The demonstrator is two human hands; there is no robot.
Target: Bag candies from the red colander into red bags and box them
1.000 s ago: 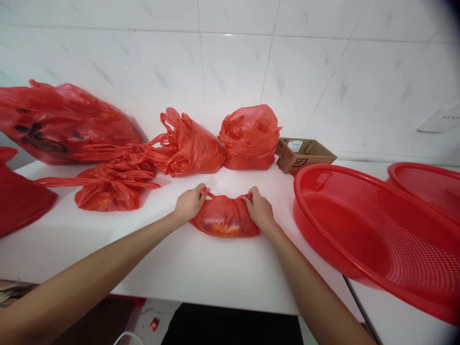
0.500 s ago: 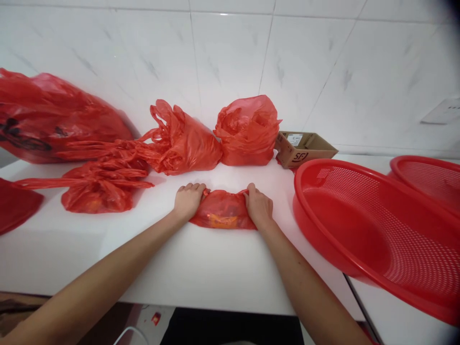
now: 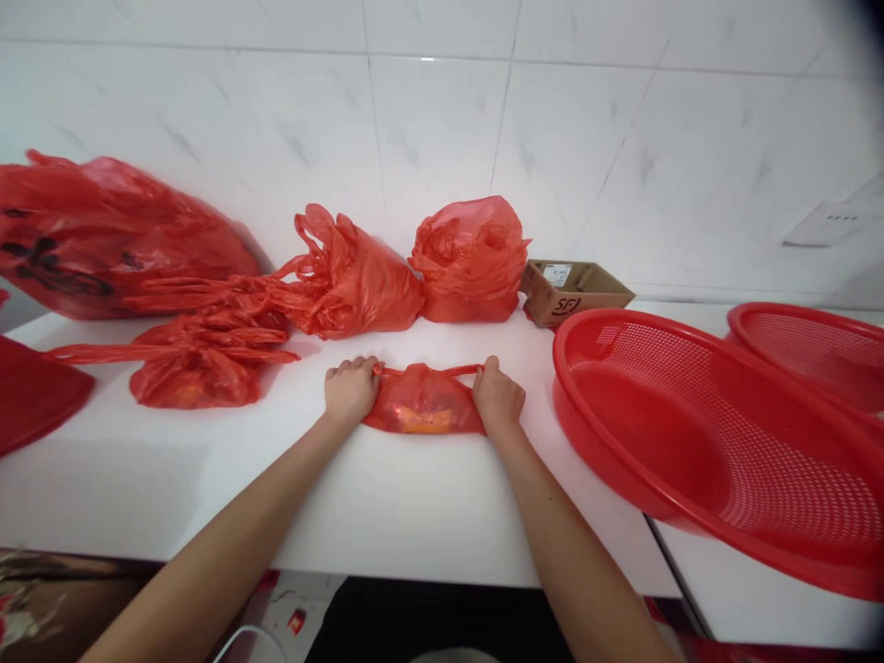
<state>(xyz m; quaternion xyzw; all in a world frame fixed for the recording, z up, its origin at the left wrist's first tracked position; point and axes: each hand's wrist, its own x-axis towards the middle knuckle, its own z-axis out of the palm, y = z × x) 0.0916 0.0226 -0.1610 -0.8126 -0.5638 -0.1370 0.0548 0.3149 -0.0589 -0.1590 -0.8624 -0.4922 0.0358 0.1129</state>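
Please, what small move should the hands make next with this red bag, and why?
Probably a gentle, even pull outward: the left hand and right hand each grip one end of the red bag, stretched to opposite sides, and its top is bunched between them. No knot is clear.

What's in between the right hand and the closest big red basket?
Nothing but bare white table! You can see that gap between the right hand and the basket in the head view.
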